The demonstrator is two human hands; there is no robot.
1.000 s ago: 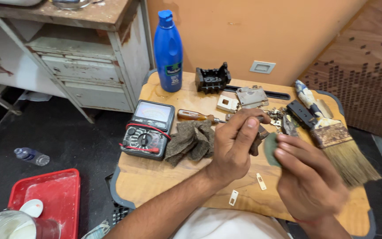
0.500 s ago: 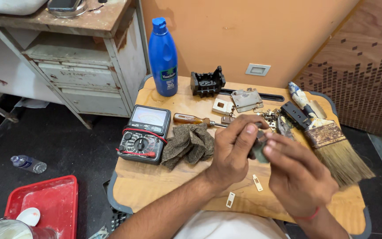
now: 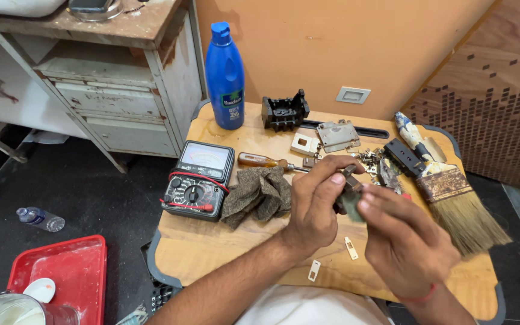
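Over the middle of a small wooden table (image 3: 212, 253), my left hand (image 3: 314, 201) pinches a small dark metal part (image 3: 349, 179) between thumb and fingers. My right hand (image 3: 407, 244) meets it from the right, gripping a small grey-green scrap (image 3: 352, 207) pressed against that part. Both hands hover just above the tabletop. A crumpled brown cloth (image 3: 259, 192) lies directly left of my left hand. Beyond the hands rests a screwdriver with an amber handle (image 3: 260, 160).
A multimeter (image 3: 198, 179) sits at the table's left, a blue bottle (image 3: 224, 78) at the back. Black and metal parts (image 3: 337, 135) lie behind, a wide paintbrush (image 3: 446, 183) at right, two small metal strips (image 3: 350, 248) in front. Red tray (image 3: 61, 274) and plastic bottle (image 3: 40, 218) on the floor.
Both hands have shifted slightly away from me over the table, staying together on the small part. The view has tilted a little; nothing on the table moved.
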